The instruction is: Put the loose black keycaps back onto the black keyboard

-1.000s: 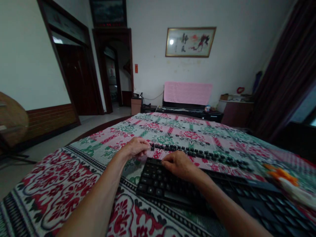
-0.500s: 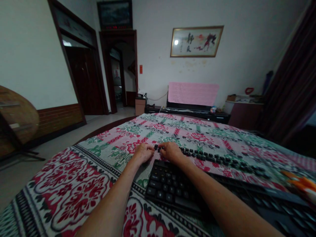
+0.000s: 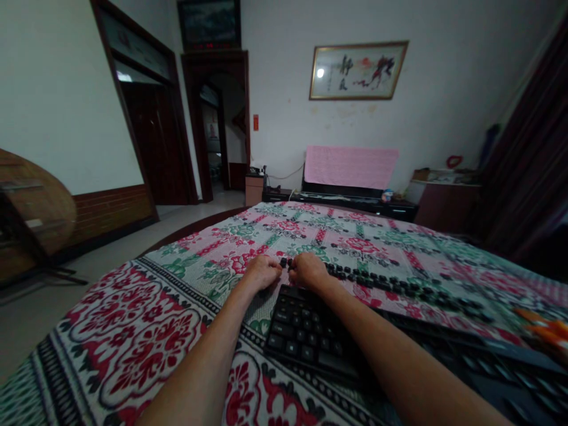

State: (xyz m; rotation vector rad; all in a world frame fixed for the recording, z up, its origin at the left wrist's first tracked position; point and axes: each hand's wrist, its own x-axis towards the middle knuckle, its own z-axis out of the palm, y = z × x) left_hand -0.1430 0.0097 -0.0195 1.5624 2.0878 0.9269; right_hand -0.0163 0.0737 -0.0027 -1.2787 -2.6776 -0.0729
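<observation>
Both my hands meet at the left end of a long row of loose black keycaps [image 3: 377,280] on the flowered tablecloth [image 3: 177,331]. My left hand [image 3: 265,272] is closed, thumb and fingers drawn together, just left of a small black keycap [image 3: 283,261]; whatever is in its fingertips is hidden. Curled downward, my right hand [image 3: 309,271] has its fingertips on a dark keycap [image 3: 290,264] close beside that one. Below the hands lies a black keyboard [image 3: 293,334], its keys in place at the near left, partly covered by my right forearm.
A second black keyboard-like panel [image 3: 497,361] lies at the right, near an orange object [image 3: 544,326] that is blurred. Beyond the table stands a low black cabinet [image 3: 394,210] with a pink cloth [image 3: 350,165] above it. A round wooden board [image 3: 35,207] leans at the left.
The view has shifted slightly. My fingertips have parted a little, and two keycaps now show side by side between my hands. My right fingers are more curled.
</observation>
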